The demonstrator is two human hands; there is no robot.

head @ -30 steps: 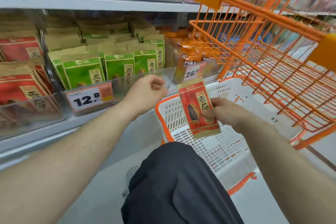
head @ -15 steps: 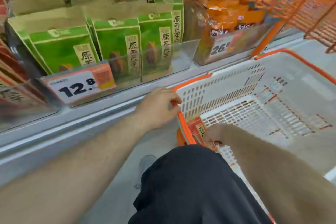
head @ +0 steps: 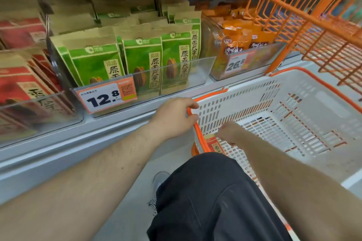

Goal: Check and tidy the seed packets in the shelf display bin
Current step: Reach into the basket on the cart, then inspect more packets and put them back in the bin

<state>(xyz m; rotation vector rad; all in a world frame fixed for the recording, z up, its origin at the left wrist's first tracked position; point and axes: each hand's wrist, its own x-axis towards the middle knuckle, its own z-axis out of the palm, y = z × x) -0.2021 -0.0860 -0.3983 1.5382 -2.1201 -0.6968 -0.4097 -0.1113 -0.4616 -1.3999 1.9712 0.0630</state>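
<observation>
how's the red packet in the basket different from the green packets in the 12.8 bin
The red packet lies low in the white basket under the right hand, mostly hidden; the green packets stand upright in rows in the clear bin, untouched. The red packet's face is red, the green packets' faces green below tan tops. Both carry a tan label strip with dark characters.

Red packet [head: 215, 146] inside the white basket [head: 254, 92], mostly hidden behind the black-clad knee [head: 211, 191] and right hand [head: 229, 132]; that hand's grip unclear. Red packets [head: 21, 84] left of basket cut by frame edge, blurred. Orange cart [head: 305, 19] above basket cropped.
</observation>
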